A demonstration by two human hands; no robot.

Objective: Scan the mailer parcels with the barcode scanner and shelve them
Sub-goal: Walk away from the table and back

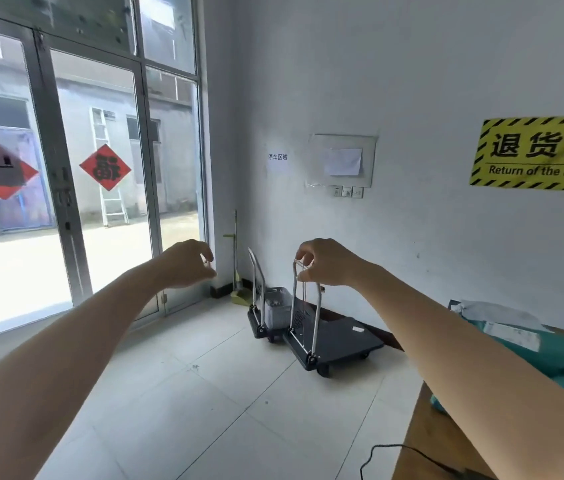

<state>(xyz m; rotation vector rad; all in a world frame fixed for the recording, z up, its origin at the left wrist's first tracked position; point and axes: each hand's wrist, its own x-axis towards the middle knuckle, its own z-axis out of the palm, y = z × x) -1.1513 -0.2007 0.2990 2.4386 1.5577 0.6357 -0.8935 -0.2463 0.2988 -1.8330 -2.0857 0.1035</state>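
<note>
White walls and pale floor tiles (204,393) fill most of the view, with tall glass doors (66,202) on the left looking out on a sunlit yard. Both bare arms reach forward at mid-height. On the left hand (187,263) the fingers are curled with the thumb close to the fingertips, and nothing can be seen between them. On the right hand (329,261) the fingers are likewise curled toward the thumb in a loose pinch; whether they hold anything cannot be told. Beyond the hands, 2 dark platform trolleys (339,341) stand against the wall with their metal handles upright, and a grey basket (277,306) rests on the farther one. A yellow and black sign (540,152) reading "Return of the area" hangs on the right wall. At the lower right, teal mailer parcels (543,355) with white labels lie heaped on a brown table (425,441), partly hidden by the right forearm. A black cable (391,448) loops off the table's near edge.
</note>
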